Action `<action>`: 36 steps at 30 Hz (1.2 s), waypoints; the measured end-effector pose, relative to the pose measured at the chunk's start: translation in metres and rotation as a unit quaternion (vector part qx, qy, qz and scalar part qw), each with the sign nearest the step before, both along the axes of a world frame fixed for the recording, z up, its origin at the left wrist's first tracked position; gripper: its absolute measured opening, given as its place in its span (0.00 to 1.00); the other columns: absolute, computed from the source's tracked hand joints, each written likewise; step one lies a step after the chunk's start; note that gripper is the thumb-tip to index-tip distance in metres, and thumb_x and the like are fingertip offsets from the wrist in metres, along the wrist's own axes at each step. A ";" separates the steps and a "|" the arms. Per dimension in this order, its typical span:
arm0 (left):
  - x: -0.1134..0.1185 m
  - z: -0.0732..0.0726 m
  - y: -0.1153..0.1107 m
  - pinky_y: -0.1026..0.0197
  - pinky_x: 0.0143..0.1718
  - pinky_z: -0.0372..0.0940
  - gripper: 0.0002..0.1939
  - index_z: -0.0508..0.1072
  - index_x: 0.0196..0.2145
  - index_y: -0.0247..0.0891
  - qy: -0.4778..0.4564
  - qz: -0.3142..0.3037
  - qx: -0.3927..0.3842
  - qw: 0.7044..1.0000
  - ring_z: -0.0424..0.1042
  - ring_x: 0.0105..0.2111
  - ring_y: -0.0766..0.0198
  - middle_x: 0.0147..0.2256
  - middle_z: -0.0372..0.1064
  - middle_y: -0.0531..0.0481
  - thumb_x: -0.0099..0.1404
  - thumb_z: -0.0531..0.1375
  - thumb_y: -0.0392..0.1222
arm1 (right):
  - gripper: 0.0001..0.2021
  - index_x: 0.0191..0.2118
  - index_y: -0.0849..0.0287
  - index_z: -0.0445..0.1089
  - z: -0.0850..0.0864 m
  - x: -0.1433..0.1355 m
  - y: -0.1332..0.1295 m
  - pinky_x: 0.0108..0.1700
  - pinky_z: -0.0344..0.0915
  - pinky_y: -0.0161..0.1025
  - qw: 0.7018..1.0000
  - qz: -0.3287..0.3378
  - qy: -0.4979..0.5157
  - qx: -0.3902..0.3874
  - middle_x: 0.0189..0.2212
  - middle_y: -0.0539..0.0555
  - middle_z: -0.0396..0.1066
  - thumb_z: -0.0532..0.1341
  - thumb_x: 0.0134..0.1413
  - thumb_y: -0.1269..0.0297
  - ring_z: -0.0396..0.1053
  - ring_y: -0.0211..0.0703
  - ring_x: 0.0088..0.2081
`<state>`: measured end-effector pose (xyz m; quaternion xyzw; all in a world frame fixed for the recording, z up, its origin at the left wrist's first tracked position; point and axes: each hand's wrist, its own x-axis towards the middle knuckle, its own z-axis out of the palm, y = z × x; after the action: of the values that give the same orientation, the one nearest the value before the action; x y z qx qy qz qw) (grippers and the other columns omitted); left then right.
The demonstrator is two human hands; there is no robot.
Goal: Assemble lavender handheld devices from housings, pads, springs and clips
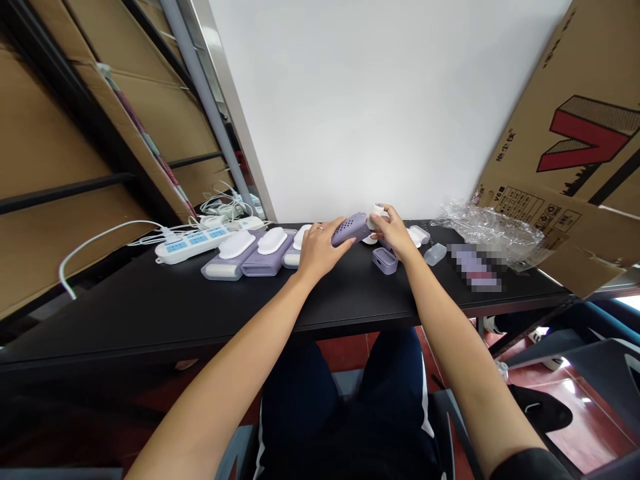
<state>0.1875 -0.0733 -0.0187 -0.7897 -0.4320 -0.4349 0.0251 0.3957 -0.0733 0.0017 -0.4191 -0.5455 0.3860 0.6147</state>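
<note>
My left hand (320,253) is wrapped round a purple device with a perforated side (350,228), held up above the black table (210,320). At the device's far right end, my right hand (393,233) pinches a small white part (377,215). Whether that part is joined to the device I cannot tell. Just below my right hand stands a small purple open-topped case (385,261). To the left of my left hand lie several purple units with white oval tops, such as the nearest full one (265,257).
A white power strip (200,241) with cables lies at the back left. To the right are a clear plastic cap (435,254), a pixelated flat item (475,268) and crumpled clear wrap (493,230). A cardboard box (565,173) leans at the right; a white panel (380,100) stands behind.
</note>
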 end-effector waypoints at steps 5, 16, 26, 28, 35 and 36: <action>-0.001 -0.001 0.002 0.47 0.57 0.61 0.27 0.73 0.61 0.43 -0.004 -0.006 0.000 1.000 0.70 0.51 0.46 0.53 0.77 0.44 0.67 0.63 0.54 | 0.25 0.55 0.49 0.69 0.002 0.000 -0.006 0.33 0.73 0.32 0.997 0.036 -0.062 0.022 0.39 0.49 0.73 0.68 0.53 0.49 0.71 0.39 0.40; 0.000 0.000 0.001 0.47 0.56 0.62 0.27 0.73 0.60 0.43 -0.020 -0.010 0.003 1.000 0.71 0.51 0.45 0.53 0.77 0.43 0.67 0.63 0.54 | 0.18 0.53 0.43 0.72 0.007 -0.002 -0.013 0.33 0.78 0.37 0.994 0.096 -0.058 -0.012 0.48 0.50 0.69 0.62 0.55 0.57 0.69 0.44 0.46; -0.002 0.000 0.003 0.47 0.55 0.63 0.27 0.73 0.61 0.43 -0.024 -0.001 0.011 1.000 0.71 0.51 0.45 0.53 0.77 0.43 0.67 0.63 0.55 | 0.17 0.48 0.48 0.69 0.011 -0.014 -0.022 0.34 0.77 0.34 0.993 0.090 -0.075 -0.019 0.45 0.51 0.68 0.60 0.61 0.45 0.70 0.41 0.44; -0.002 -0.001 0.004 0.47 0.55 0.63 0.27 0.73 0.61 0.43 -0.022 0.000 0.018 1.000 0.71 0.51 0.45 0.53 0.77 0.43 0.68 0.63 0.55 | 0.17 0.49 0.48 0.69 0.010 -0.014 -0.020 0.34 0.77 0.34 0.993 0.090 -0.065 -0.030 0.43 0.51 0.69 0.60 0.61 0.45 0.70 0.40 0.42; -0.002 -0.003 0.002 0.47 0.57 0.62 0.26 0.72 0.62 0.45 -0.009 -0.005 0.040 0.999 0.70 0.52 0.46 0.52 0.77 0.43 0.69 0.62 0.53 | 0.18 0.52 0.47 0.70 0.007 -0.013 -0.013 0.35 0.75 0.35 0.993 0.096 -0.041 -0.052 0.42 0.51 0.70 0.59 0.59 0.49 0.71 0.37 0.35; -0.002 -0.003 0.002 0.47 0.57 0.62 0.26 0.72 0.61 0.45 -0.012 -0.006 0.040 0.999 0.70 0.52 0.46 0.52 0.77 0.43 0.69 0.62 0.53 | 0.18 0.53 0.47 0.70 0.007 -0.013 -0.013 0.35 0.75 0.35 0.993 0.098 -0.040 -0.049 0.42 0.50 0.71 0.59 0.59 0.50 0.71 0.37 0.35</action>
<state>0.1860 -0.0714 -0.0214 -0.7853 -0.4100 -0.4614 0.0491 0.3830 -0.0858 0.0089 -0.4085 -0.5884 0.4538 0.5301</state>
